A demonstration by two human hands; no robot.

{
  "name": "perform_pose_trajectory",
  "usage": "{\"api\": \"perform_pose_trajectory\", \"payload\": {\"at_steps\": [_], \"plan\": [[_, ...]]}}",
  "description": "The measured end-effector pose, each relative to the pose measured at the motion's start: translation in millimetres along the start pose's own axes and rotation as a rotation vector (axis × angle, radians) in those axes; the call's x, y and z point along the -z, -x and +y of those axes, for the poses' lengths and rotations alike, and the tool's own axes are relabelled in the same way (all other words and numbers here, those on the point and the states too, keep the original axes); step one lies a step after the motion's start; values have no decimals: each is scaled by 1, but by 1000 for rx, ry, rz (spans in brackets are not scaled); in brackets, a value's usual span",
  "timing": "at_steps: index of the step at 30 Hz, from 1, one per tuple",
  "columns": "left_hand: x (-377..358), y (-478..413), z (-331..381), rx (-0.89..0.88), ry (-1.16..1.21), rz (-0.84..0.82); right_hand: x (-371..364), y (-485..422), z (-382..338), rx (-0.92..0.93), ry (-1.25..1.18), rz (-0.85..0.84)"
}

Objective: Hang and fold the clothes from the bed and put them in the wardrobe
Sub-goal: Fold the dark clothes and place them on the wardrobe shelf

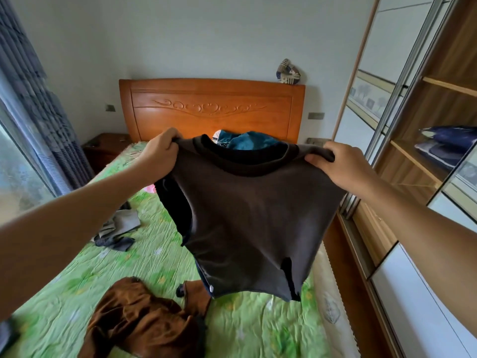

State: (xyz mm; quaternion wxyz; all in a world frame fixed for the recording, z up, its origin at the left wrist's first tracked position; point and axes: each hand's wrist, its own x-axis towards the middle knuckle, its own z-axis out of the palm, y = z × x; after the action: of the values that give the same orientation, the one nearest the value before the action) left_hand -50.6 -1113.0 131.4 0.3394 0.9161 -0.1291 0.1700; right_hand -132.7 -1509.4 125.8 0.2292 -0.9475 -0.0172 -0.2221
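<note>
A dark brown-grey sweater [247, 223] hangs spread out in the air above the bed [160, 244]. My left hand [160, 151] grips its left shoulder and my right hand [343, 164] grips its right shoulder. On the green sheet lie a brown garment [139, 321] at the front, a grey garment [121, 228] at the left and a teal garment [247, 140] near the headboard, partly hidden by the sweater. The wardrobe [423, 125] stands open at the right, with wooden shelves.
A folded dark blue item [446, 146] lies on a wardrobe shelf. The wooden headboard [211, 107] stands against the far wall with a nightstand [105, 148] to its left. A window with grey curtains [38, 104] runs along the left side.
</note>
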Motion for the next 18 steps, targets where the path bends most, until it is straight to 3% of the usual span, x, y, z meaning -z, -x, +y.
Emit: {"api": "perform_pose_trajectory", "payload": {"at_steps": [2, 6, 13, 18], "plan": [[-12, 6, 0, -74, -90, -41, -2, 5, 7, -4, 7, -10], [-25, 10, -8, -195, -210, -272, -15, 9, 24, -72, -24, -41], [-26, -2, -29, -156, -250, -217, -33, 4, 44, -103, -89, -43], [-28, -10, -32, -142, -101, -186, -28, -4, 50, -161, -289, -95]]}}
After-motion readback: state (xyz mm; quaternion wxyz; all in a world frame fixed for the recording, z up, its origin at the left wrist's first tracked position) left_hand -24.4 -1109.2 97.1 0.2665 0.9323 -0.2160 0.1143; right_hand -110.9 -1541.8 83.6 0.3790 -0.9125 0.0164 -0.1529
